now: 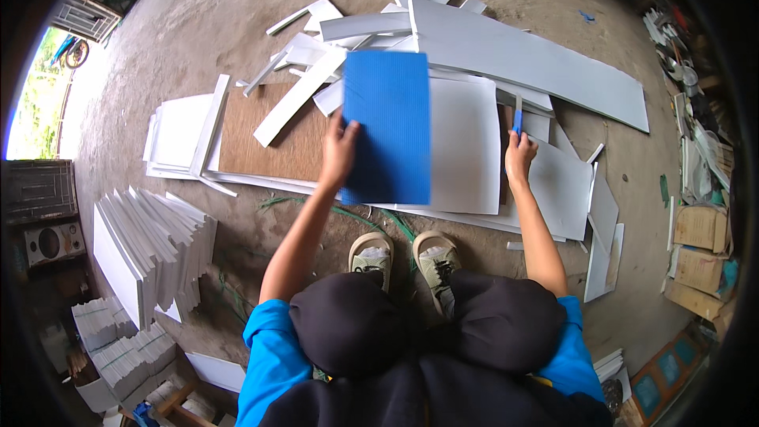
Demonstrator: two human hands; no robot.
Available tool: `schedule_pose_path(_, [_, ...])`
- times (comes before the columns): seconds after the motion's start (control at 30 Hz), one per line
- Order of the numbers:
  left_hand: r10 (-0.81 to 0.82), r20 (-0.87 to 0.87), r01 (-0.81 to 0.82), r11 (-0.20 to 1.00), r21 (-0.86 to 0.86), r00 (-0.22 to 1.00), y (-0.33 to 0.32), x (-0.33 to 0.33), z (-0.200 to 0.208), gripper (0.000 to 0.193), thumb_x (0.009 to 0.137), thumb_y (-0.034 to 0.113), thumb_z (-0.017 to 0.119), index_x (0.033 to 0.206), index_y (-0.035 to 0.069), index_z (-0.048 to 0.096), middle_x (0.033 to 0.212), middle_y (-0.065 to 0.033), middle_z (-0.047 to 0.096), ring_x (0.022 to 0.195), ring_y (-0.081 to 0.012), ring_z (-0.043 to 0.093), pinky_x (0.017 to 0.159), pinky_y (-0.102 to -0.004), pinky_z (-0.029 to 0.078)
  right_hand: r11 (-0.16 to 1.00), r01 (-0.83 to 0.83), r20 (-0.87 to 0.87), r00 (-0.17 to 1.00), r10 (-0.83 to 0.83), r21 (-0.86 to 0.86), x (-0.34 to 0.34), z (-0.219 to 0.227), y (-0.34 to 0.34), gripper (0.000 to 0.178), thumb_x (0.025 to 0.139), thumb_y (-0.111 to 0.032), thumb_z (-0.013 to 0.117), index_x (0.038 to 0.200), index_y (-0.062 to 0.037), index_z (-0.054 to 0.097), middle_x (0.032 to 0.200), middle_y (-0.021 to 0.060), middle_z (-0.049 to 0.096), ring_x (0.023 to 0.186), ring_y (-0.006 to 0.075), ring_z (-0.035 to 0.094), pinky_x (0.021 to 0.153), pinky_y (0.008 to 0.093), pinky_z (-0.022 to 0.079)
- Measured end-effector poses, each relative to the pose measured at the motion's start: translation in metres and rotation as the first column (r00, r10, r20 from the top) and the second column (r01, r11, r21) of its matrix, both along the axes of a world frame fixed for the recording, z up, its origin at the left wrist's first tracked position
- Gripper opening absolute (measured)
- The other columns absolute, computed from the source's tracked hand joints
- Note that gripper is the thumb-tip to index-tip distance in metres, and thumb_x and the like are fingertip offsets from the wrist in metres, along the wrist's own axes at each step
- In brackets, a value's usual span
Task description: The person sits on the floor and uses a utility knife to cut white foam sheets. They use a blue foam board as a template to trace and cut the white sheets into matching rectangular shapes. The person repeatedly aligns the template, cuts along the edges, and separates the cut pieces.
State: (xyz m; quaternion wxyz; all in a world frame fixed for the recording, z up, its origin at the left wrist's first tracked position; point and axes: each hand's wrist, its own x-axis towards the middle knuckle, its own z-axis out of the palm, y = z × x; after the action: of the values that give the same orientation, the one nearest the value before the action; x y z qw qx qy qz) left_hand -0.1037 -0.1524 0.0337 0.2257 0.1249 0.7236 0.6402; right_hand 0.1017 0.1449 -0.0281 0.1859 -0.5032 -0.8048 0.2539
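Observation:
My left hand (339, 150) grips the left edge of a blue corrugated plastic sheet (390, 126), held up over the pile in front of me. In my right hand (519, 160) is a blue cutter knife (518, 116), its blade end pointing away from me. Partly behind the blue sheet lies a large white sheet (465, 146), with more white sheets beneath and around it. A brown wooden board (253, 133) shows to the left, crossed by a white strip (302, 97).
White offcuts (322, 12) and a long white panel (538, 66) lie on the far side. At the left stand upright white sheets (142, 253) and bundled white pieces (134, 356). Cardboard boxes (700, 228) line the right. Green strands (395, 224) lie by my sandals (371, 257).

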Motion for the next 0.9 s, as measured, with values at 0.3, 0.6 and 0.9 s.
schedule_pose_path(0.3, [-0.040, -0.065, 0.031, 0.991, -0.132, 0.997, 0.062, 0.078, -0.021, 0.059, 0.089, 0.015, 0.047, 0.139, 0.014, 0.016, 0.132, -0.0240, 0.036, 0.121, -0.0337, 0.037, 0.099, -0.0359, 0.031, 0.971, 0.237, 0.362, 0.907, -0.215, -0.018, 0.070, -0.015, 0.008, 0.034, 0.084, -0.027, 0.053, 0.111, -0.0066, 0.050, 0.115, 0.0182, 0.038, 0.103, 0.0361, 0.040, 0.085, 0.0476, 0.036])
schedule_pose_path(0.6, [-0.118, -0.246, -0.017, 0.875, -0.484, 0.962, 0.068, 0.073, -0.035, 0.066, 0.083, 0.016, 0.057, 0.138, 0.010, 0.021, 0.118, -0.0229, 0.035, 0.106, -0.0346, 0.038, 0.093, -0.0425, 0.031, 0.904, -0.397, -0.266, 0.899, 0.348, -0.160, -0.007, 0.047, -0.053, 0.041, 0.081, -0.002, 0.055, 0.120, -0.0077, 0.042, 0.106, 0.0110, 0.041, 0.083, 0.0138, 0.050, 0.073, 0.0268, 0.046])
schedule_pose_path(0.9, [-0.148, -0.335, 0.016, 0.931, -0.365, 0.931, 0.062, 0.078, -0.034, 0.064, 0.076, 0.008, 0.061, 0.132, 0.006, 0.031, 0.112, -0.0208, 0.036, 0.100, -0.0327, 0.037, 0.089, -0.0414, 0.033, 0.844, -0.412, -0.255, 0.906, 0.338, -0.343, -0.011, 0.036, -0.063, 0.047, 0.080, -0.004, 0.058, 0.123, -0.0062, 0.040, 0.110, 0.0106, 0.048, 0.081, 0.0141, 0.049, 0.075, 0.0282, 0.044])
